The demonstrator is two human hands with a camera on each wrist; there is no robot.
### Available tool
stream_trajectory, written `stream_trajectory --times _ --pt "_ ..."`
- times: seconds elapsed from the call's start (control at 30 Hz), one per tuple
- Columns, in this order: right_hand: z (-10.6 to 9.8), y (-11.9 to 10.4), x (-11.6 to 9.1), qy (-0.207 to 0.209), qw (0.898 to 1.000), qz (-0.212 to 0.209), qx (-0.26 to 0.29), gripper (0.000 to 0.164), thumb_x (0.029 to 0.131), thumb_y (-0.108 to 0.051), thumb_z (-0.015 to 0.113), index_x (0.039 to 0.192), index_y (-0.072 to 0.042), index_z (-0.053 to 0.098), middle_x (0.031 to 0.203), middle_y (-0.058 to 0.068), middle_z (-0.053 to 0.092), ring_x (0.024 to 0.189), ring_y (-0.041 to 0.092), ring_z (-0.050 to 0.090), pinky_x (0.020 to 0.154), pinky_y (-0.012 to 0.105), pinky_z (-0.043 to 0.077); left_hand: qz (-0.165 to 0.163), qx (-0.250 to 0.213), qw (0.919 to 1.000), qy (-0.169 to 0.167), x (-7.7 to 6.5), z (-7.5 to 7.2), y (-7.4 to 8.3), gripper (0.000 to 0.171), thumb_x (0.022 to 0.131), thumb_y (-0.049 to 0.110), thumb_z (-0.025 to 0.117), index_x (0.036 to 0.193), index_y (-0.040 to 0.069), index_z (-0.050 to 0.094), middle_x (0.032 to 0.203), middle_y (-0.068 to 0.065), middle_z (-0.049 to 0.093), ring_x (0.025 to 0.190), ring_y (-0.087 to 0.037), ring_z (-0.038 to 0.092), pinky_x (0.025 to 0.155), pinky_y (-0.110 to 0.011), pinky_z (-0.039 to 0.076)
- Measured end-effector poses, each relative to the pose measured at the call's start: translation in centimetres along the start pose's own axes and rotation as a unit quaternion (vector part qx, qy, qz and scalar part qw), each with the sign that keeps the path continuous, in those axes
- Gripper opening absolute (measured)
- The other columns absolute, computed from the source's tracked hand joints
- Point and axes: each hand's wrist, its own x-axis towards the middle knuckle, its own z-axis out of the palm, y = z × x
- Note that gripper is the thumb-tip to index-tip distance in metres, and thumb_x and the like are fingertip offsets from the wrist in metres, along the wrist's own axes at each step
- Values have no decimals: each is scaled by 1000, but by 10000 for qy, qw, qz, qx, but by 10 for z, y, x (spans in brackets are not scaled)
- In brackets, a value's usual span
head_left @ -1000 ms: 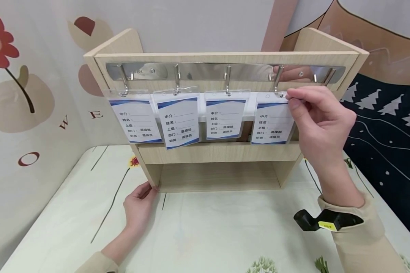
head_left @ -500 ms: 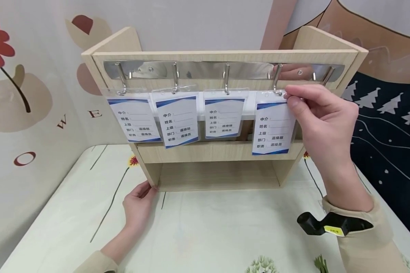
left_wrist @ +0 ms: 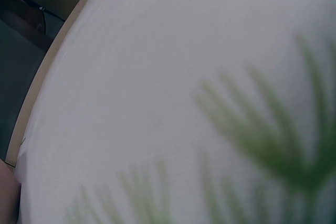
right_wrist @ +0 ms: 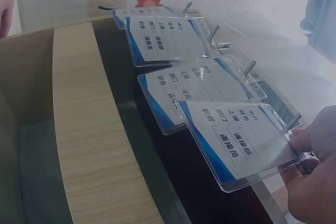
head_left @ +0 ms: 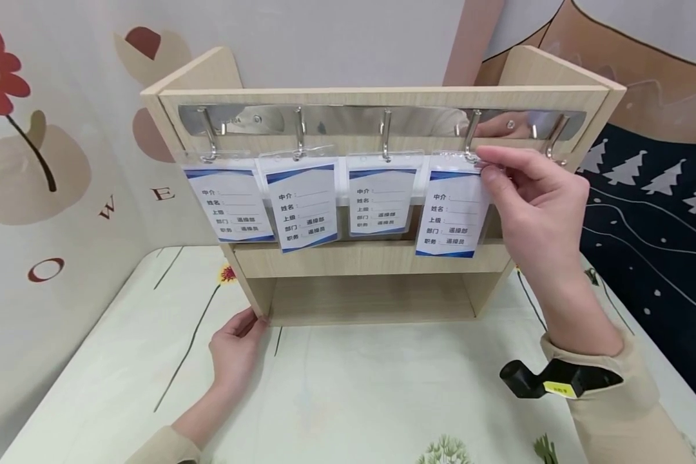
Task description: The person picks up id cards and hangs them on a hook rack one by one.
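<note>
At the right of the head view, my right hand [head_left: 536, 206] pinches the upper right corner of a clear-sleeved ID badge [head_left: 452, 216] between thumb and index finger. Its top edge meets the tip of a metal hook [head_left: 472, 134]; I cannot tell whether the hook passes through the slot. In the right wrist view the badge [right_wrist: 239, 137] tilts outward from the rack. Three similar badges, among them a middle one [head_left: 381, 200], hang from hooks to its left. My left hand [head_left: 238, 348] holds the lower left corner of the wooden rack [head_left: 371, 259] with its fingertips.
A shiny hook rail [head_left: 342, 121] runs along the rack's upper board. Its far right hook [head_left: 557, 135] carries no badge. Under the rack lies a pale floral tablecloth [head_left: 348, 386]; a printed curtain [head_left: 348, 45] stands behind.
The rightmost badge first tilted lower and outward, then shifted slightly left with my right hand. My left hand has stayed at the rack's corner.
</note>
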Motion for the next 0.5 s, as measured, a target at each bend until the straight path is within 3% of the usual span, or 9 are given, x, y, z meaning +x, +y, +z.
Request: stream_trajectory --times 0.27,0.4,0.5 --pt "-4 10 -12 2 9964 -356 774 24 94 14 62 114 8 73 114 18 70 98 24 64 92 22 54 -36 1 10000 11 -1 0 1 32 99 9 67 130 -1 68 127 -20 69 91 16 60 82 -6 50" --pt "-12 20 -22 69 9948 -524 870 23 92 17 62 111 11 73 108 19 71 97 24 66 94 23 55 -12 -10 10000 24 -1 0 2 32 99 8 67 129 -2 68 126 -21 69 90 16 60 82 -6 50" --pt "-20 27 -32 98 9952 -412 884 20 92 17 61 109 13 72 105 16 72 95 22 68 93 22 55 -9 -8 10000 47 -1 0 1 32 98 7 67 129 -2 68 126 -21 69 89 17 60 81 -6 50"
